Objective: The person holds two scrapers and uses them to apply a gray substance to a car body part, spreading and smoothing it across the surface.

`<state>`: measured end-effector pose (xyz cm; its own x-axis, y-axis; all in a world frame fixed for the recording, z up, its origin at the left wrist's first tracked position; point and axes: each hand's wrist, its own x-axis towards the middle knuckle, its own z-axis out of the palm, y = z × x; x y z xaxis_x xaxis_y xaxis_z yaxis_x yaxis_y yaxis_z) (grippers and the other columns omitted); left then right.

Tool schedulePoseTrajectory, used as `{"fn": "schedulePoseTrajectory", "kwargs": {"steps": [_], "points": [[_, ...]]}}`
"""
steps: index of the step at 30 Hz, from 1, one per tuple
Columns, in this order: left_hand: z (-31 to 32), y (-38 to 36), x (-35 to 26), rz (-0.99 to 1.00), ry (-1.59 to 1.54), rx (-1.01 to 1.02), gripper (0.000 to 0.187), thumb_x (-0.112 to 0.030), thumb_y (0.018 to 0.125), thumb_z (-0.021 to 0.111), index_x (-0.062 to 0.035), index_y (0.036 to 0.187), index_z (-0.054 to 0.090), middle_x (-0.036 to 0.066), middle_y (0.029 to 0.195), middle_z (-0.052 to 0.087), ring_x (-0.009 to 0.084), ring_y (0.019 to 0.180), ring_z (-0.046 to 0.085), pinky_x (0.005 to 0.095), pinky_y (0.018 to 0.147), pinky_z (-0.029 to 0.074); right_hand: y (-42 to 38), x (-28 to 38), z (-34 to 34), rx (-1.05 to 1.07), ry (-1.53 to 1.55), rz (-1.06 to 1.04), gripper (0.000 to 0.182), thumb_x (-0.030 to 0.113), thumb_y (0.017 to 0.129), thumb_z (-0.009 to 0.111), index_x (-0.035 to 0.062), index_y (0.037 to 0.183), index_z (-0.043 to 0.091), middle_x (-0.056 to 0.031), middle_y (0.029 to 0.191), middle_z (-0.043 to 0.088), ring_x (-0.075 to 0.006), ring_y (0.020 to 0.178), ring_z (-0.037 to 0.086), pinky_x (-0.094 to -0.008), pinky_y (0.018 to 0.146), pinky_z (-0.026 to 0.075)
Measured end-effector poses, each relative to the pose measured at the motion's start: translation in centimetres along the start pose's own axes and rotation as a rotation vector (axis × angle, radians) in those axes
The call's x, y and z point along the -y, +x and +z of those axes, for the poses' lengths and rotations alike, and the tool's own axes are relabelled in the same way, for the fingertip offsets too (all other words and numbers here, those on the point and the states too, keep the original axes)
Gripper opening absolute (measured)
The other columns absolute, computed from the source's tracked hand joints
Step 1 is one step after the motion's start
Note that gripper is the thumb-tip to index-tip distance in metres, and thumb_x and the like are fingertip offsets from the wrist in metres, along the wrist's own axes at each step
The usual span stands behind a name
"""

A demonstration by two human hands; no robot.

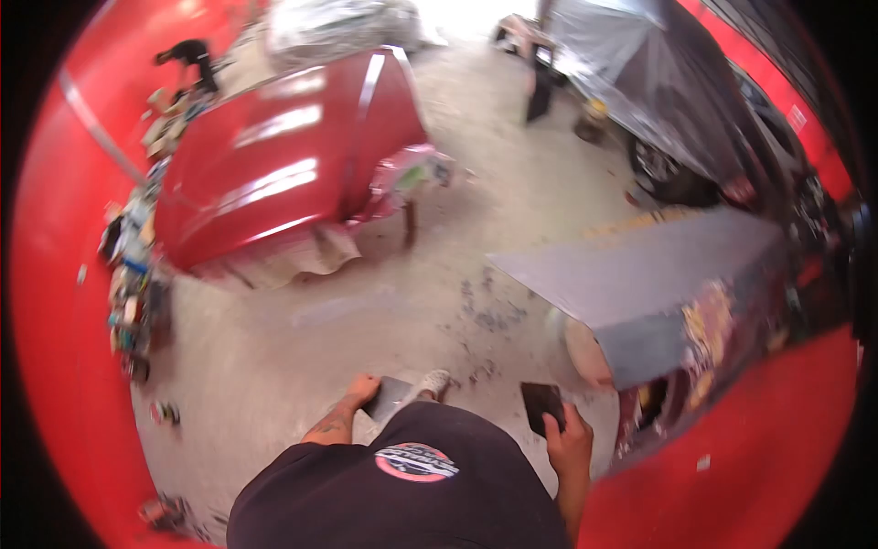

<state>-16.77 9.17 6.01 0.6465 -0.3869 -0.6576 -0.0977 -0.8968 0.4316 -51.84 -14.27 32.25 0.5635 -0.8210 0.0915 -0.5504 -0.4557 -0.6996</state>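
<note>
My left hand [365, 386] is low in front of me, closed on the edge of a grey flat sheet [390, 397]. Part of that sheet is hidden by my shirt and leg. Out to the right, my right hand [571, 434] grips a dark, flat rectangular piece [541, 406], the thumb lying across its face. Blur keeps me from telling what material either piece is. Right of this hand stands a grey-coated car panel [658, 265] with masking paper [709, 325] along its lower side.
A glossy red car hood [283, 151] rests on a stand at the upper left, its edge masked. Cans and boxes [131, 306] line the left red wall [55, 302]. A car under a grey cover [631, 73] stands at the upper right. A person [190, 64] is at the far left.
</note>
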Motion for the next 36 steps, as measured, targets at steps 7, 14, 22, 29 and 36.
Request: {"fn": "schedulePoseTrajectory", "kwargs": {"steps": [7, 14, 22, 29, 36], "points": [[1.1, 2.4, 3.3, 0.106, -0.062, 0.018, 0.035, -0.026, 0.08, 0.055, 0.0062, 0.087, 0.068, 0.026, 0.079, 0.067, 0.0326, 0.076, 0.068, 0.0442, 0.072, 0.05, 1.9, 5.2, -10.0, -0.133, 0.004, 0.06, 0.043, 0.022, 0.085, 0.071, 0.0014, 0.118, 0.053, -0.0226, 0.103, 0.062, -0.0398, 0.094, 0.063, -0.0424, 0.078, 0.05], [0.5, 1.5, 3.0, 0.054, -0.232, 0.039, 0.028, -0.022, 0.081, 0.059, 0.0055, 0.079, 0.066, 0.01, 0.064, 0.06, 0.0207, 0.062, 0.056, 0.0386, 0.061, 0.046, 11.6, -0.8, -23.1, -0.452, 0.028, 0.171, 0.034, 0.011, 0.09, 0.058, -0.0021, 0.121, 0.053, -0.0111, 0.109, 0.063, -0.0174, 0.098, 0.059, -0.0308, 0.088, 0.046], [0.8, 2.3, 6.1, 0.054, -0.231, 0.015, 0.029, -0.022, 0.082, 0.06, 0.0069, 0.082, 0.065, 0.011, 0.071, 0.061, 0.019, 0.068, 0.056, 0.0371, 0.066, 0.045, 15.4, -2.1, -20.9, -0.198, 0.366, 0.287, 0.044, 0.006, 0.088, 0.059, -0.0047, 0.129, 0.047, -0.0106, 0.115, 0.061, -0.0142, 0.1, 0.059, -0.0283, 0.088, 0.048], [-0.2, 2.2, 4.5, 0.104, -0.25, -0.011, 0.032, -0.023, 0.082, 0.059, 0.0089, 0.084, 0.064, 0.014, 0.072, 0.063, 0.0202, 0.07, 0.057, 0.0381, 0.068, 0.045, 17.5, -2.3, -22.6, -0.201, 0.198, 0.344, 0.042, 0.003, 0.088, 0.058, -0.004, 0.128, 0.047, -0.009, 0.112, 0.063, -0.0145, 0.094, 0.063, -0.0285, 0.083, 0.052], [-1.1, 1.9, 2.0, 0.114, -0.234, 0.006, 0.032, -0.023, 0.083, 0.059, 0.0088, 0.082, 0.063, 0.01, 0.069, 0.06, 0.0179, 0.066, 0.054, 0.0366, 0.065, 0.045, 19.9, -0.4, -24.0, 0.021, 0.06, 0.41, 0.047, 0.002, 0.085, 0.059, -0.0052, 0.13, 0.047, -0.0106, 0.106, 0.065, -0.0137, 0.087, 0.064, -0.0288, 0.078, 0.053]]}}
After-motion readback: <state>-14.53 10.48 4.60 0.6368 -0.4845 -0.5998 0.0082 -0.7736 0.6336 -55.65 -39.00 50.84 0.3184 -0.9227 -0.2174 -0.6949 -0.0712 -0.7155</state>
